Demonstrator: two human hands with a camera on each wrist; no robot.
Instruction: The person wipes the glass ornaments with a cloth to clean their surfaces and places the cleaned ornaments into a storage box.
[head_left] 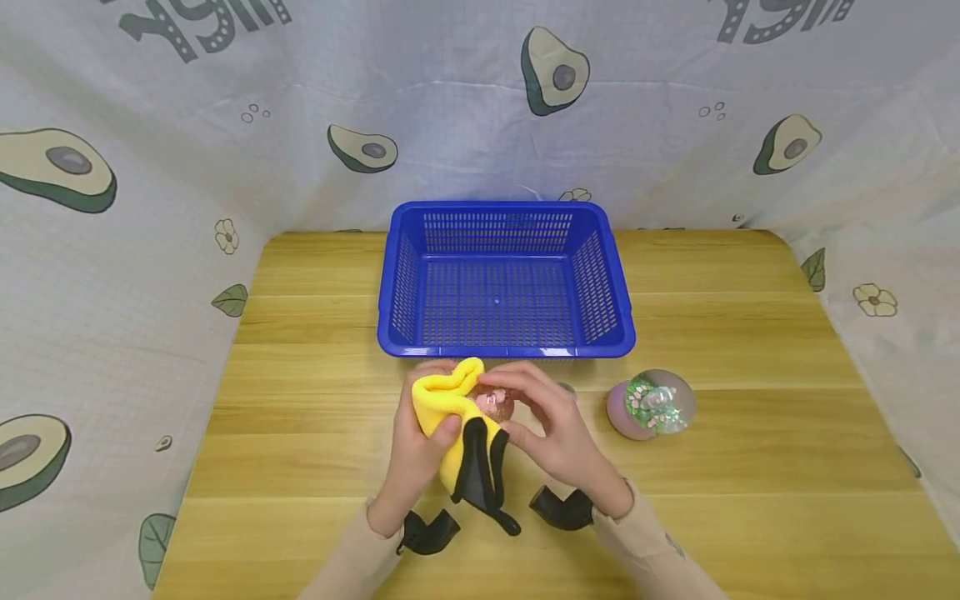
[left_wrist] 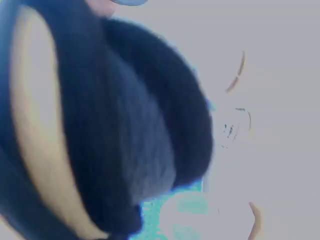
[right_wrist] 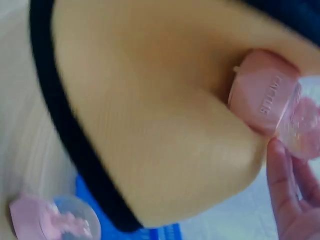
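My left hand grips a yellow cloth with black edging and a dark grey side, bunched in front of the basket. Against the cloth's fold sits a small snow globe with pink shapes inside. My right hand pinches this globe between thumb and fingers. In the right wrist view, the globe's pink base with raised lettering lies against the cloth, and fingers touch near its clear dome. Dark folds of the cloth fill much of the left wrist view, blurred.
A blue plastic basket with slotted walls stands at the back of the wooden table. Right of my hands is a snow globe with a lilac base. A clear rounded edge shows behind my right hand. Avocado-print fabric hangs around the table.
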